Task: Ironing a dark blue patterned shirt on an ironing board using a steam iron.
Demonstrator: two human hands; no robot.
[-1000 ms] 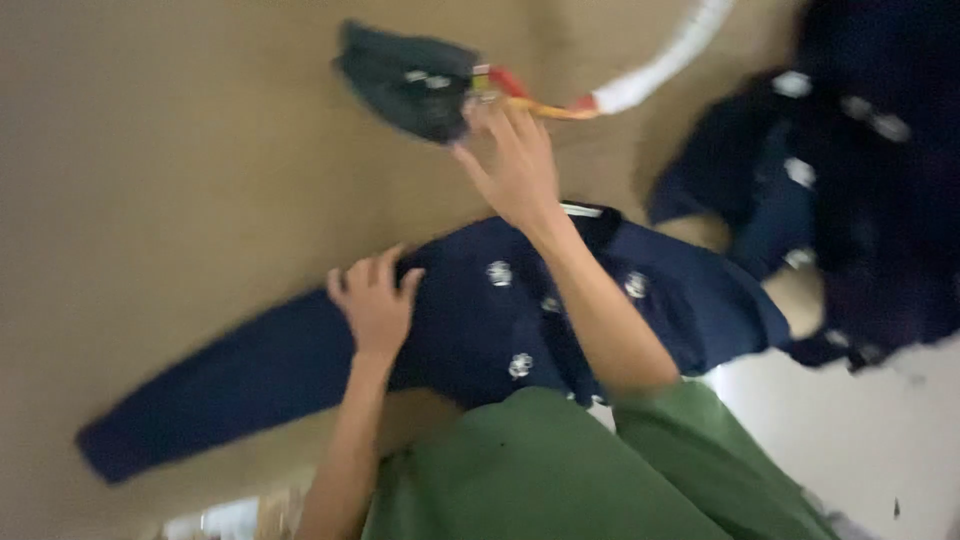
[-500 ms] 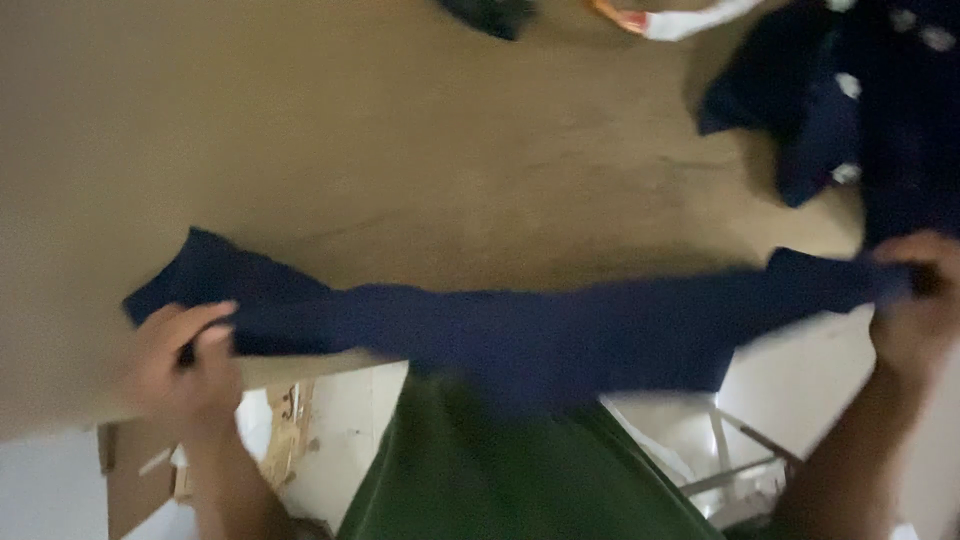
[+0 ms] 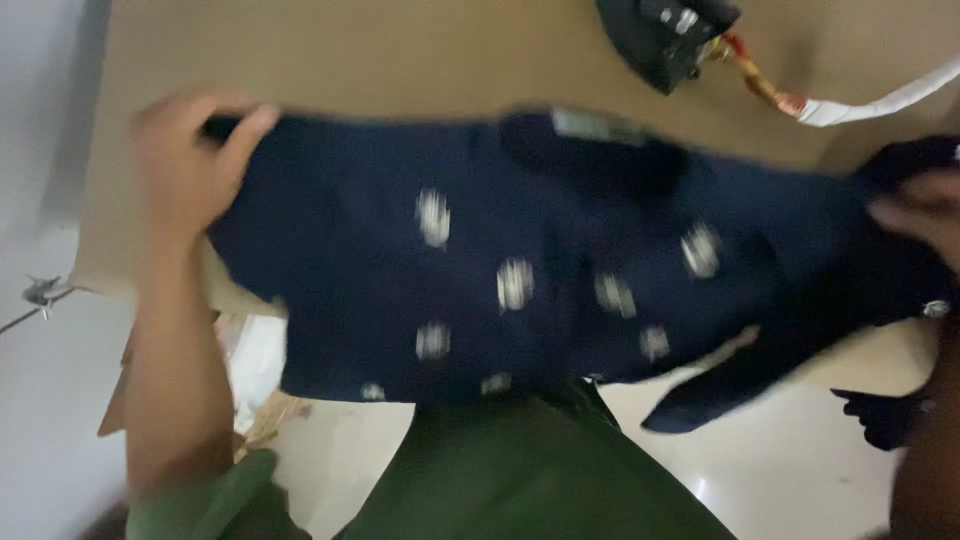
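A navy blue garment (image 3: pixel 540 260) with small white motifs hangs spread out between my two hands, over the near edge of a tan table (image 3: pixel 380 60). My left hand (image 3: pixel 190 165) grips its left end, fingers curled over the cloth. My right hand (image 3: pixel 920 215) holds the right end at the frame's edge. The garment is blurred by motion. A sleeve end (image 3: pixel 700 395) dangles below it on the right.
A dark clothes iron (image 3: pixel 665 35) lies at the table's far edge with a red-and-white cord (image 3: pixel 850 105) running right. My green clothing (image 3: pixel 520 470) fills the bottom. More dark cloth (image 3: pixel 885 415) lies low right over a pale floor (image 3: pixel 790 470).
The garment was stretched thin between my hands half a second ago. Now it is opened out wide, patterned side showing, and raised over the table edge. The iron is back in view.
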